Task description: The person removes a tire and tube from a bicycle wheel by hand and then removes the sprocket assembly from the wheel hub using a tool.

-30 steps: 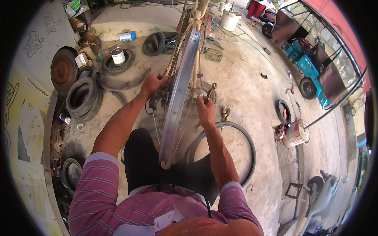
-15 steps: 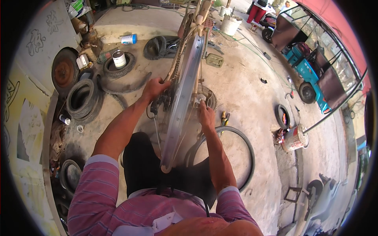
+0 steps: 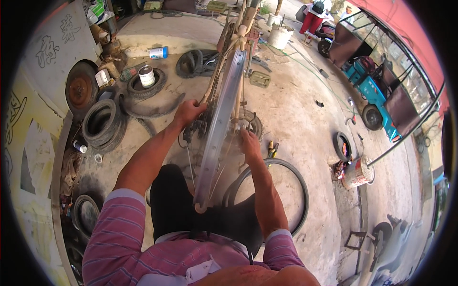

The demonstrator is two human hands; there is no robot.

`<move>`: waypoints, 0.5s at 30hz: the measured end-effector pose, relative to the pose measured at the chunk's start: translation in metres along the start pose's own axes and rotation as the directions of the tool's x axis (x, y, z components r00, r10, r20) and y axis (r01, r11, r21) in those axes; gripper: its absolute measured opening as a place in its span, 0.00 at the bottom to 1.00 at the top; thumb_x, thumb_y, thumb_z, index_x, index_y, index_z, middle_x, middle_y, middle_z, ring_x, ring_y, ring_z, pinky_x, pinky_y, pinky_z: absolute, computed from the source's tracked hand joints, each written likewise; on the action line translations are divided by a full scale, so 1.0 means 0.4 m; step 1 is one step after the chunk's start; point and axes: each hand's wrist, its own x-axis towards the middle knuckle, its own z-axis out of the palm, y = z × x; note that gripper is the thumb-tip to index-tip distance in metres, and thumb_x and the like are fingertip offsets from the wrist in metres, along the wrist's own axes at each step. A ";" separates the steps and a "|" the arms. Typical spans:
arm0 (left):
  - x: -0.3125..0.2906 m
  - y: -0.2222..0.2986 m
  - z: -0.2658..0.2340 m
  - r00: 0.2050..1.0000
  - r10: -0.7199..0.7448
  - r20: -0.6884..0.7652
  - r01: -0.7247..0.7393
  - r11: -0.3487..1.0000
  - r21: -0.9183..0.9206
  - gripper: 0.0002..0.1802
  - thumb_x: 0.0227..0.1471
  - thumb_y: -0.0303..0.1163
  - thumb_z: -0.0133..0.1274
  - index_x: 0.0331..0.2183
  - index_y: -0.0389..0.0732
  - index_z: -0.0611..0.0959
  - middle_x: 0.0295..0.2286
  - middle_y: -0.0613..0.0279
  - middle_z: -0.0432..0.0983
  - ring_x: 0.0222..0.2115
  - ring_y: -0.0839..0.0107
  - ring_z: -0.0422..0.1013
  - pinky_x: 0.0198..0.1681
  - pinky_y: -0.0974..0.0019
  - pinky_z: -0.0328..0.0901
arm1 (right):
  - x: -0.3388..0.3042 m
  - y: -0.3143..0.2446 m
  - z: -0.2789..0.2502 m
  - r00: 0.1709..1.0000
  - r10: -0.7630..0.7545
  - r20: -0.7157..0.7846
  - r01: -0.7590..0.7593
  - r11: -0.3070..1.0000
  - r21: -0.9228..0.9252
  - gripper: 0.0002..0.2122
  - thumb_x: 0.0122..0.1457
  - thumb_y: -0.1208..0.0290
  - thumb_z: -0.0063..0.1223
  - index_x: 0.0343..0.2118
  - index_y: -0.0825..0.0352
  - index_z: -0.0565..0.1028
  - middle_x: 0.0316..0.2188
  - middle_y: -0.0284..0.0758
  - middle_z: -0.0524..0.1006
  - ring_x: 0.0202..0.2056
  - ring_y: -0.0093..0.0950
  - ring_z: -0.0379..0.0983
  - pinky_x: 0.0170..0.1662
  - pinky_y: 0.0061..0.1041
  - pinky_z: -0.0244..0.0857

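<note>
In front of me stands a bicycle with a bare silver wheel rim [image 3: 217, 138], which carries no tyre and points towards my lap. My left hand [image 3: 189, 113] is closed at the end of a bicycle frame tube [image 3: 210, 88], left of the rim, beside the chain and the derailleur [image 3: 187, 135]. On the rim's other side, my right hand [image 3: 249, 143] has its fingers curled in close to the wheel's hub. What its fingertips grip is too small to make out. A black tyre [image 3: 305, 190] lies on the ground beyond my right forearm.
Stacked tyres [image 3: 101, 119] and a rusty wheel [image 3: 80, 86] stand at the left, near a can [image 3: 147, 76] set in a tyre. Pliers with yellow handles [image 3: 273, 148] lie right of my hand. A bucket [image 3: 359, 172] and a blue three-wheeler [image 3: 367, 90] are farther right.
My right hand has shifted slightly nearer to me beside the hub. My left hand keeps its place on the frame. The whole view has tilted a little.
</note>
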 end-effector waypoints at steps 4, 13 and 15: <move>-0.016 0.035 -0.006 1.000 0.001 -0.001 -0.001 0.999 0.036 0.34 0.48 0.59 0.57 0.28 0.31 0.84 0.24 0.47 0.81 0.27 0.61 0.78 0.35 0.59 0.69 | 0.000 0.025 -0.017 0.997 -0.070 0.015 0.070 0.997 0.018 0.13 0.66 0.58 0.52 0.30 0.61 0.75 0.19 0.22 0.66 0.19 0.15 0.58 0.22 0.19 0.51; -0.017 0.024 -0.006 1.000 0.001 0.008 -0.001 1.000 0.007 0.33 0.49 0.59 0.57 0.28 0.31 0.84 0.24 0.49 0.80 0.27 0.62 0.77 0.34 0.59 0.69 | 0.002 0.044 -0.026 0.961 -0.272 0.057 0.271 0.962 0.021 0.15 0.65 0.60 0.54 0.39 0.70 0.76 0.28 0.29 0.76 0.27 0.20 0.69 0.31 0.23 0.64; -0.019 0.033 -0.002 1.000 0.014 -0.003 -0.014 1.000 0.013 0.33 0.48 0.59 0.57 0.28 0.31 0.84 0.23 0.49 0.80 0.26 0.62 0.77 0.34 0.59 0.69 | 0.007 0.019 -0.014 0.978 -0.146 -0.147 0.121 0.978 -0.170 0.14 0.66 0.58 0.54 0.34 0.66 0.78 0.22 0.23 0.71 0.22 0.14 0.62 0.25 0.19 0.55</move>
